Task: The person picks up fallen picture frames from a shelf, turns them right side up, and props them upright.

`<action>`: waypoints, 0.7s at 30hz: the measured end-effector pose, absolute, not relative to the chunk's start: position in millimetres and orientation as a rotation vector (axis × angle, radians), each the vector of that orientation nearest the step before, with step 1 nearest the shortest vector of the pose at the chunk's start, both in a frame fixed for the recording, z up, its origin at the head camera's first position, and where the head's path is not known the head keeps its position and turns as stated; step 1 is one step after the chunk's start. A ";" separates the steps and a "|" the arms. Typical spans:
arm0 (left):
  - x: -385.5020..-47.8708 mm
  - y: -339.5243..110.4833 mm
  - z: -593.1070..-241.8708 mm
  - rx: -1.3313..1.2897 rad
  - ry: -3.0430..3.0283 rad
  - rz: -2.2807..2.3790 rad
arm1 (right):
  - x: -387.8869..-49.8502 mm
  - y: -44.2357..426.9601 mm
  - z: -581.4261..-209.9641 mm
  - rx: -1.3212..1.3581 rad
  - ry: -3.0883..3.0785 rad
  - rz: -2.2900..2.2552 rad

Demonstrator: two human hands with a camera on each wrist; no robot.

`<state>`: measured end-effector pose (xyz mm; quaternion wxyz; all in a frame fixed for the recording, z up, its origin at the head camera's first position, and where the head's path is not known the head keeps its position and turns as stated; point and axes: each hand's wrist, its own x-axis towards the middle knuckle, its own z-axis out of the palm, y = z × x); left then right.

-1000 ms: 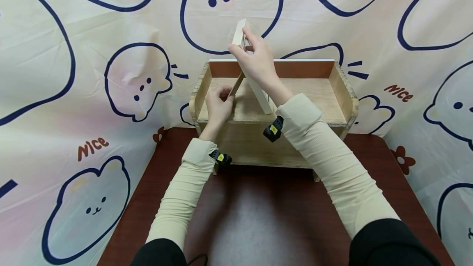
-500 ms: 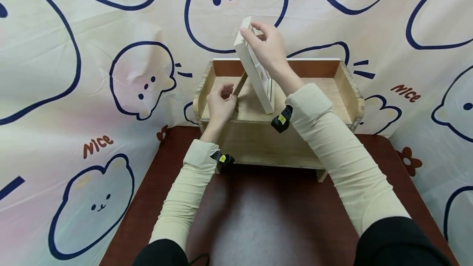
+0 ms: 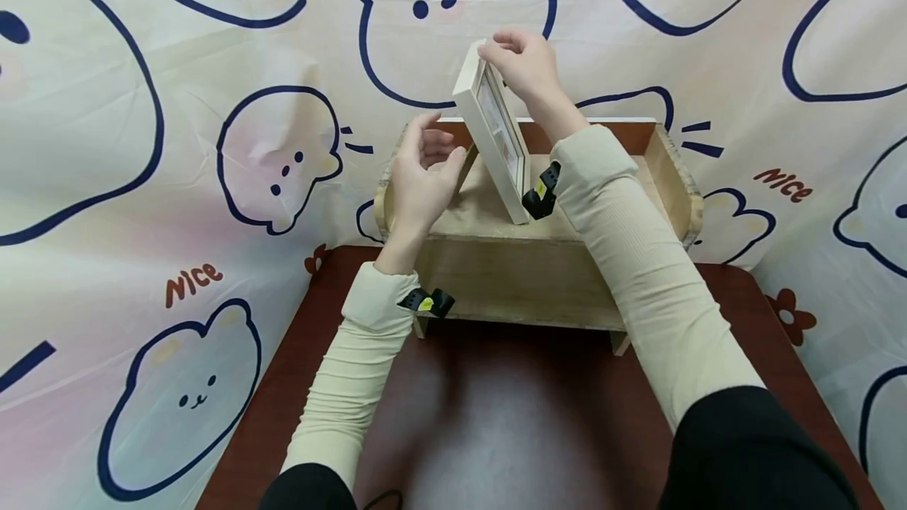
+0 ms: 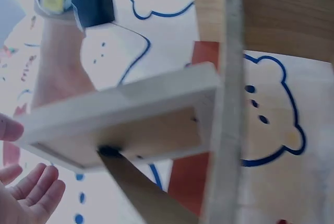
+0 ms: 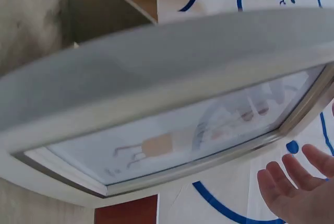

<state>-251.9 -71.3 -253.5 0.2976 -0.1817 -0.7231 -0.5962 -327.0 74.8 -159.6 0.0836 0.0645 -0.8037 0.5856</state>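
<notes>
A pale wooden picture frame [image 3: 499,140] stands tilted on the top shelf of a small wooden shelf unit [image 3: 524,278], propped by its back leg [image 3: 466,168]. The right wrist view shows its glazed picture [image 5: 172,138]; the left wrist view shows the back panel [image 4: 130,138] and leg. My left hand [image 3: 425,175] is beside the leg with loosely spread fingers, holding nothing. At the frame's upper end is my right hand [image 3: 527,69], fingers loosely bent and not gripping it. Whether its thumb still touches the top edge, I cannot tell.
The shelf unit's raised side panels [image 3: 676,179] and brown back strip [image 3: 623,136] border the top shelf. It stands on a dark red-brown table [image 3: 510,423]. A patterned cloth [image 3: 298,46] hangs behind and at both sides. A black cable [image 3: 386,498] lies at the near edge.
My left hand has let go of the leg and risen slightly, fingers spreading. My right hand has loosened from the frame's top. The frame has turned so its picture side shows more.
</notes>
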 end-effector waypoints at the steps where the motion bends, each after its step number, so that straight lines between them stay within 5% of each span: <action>1: -250.5 -69.9 -249.6 -0.488 -1.927 -1.574 | -329.4 75.5 -160.0 0.199 -2.402 1.761; 21: -262.3 -48.6 -230.6 -0.545 -1.949 -1.346 | -346.3 73.8 -169.5 0.265 -2.355 1.865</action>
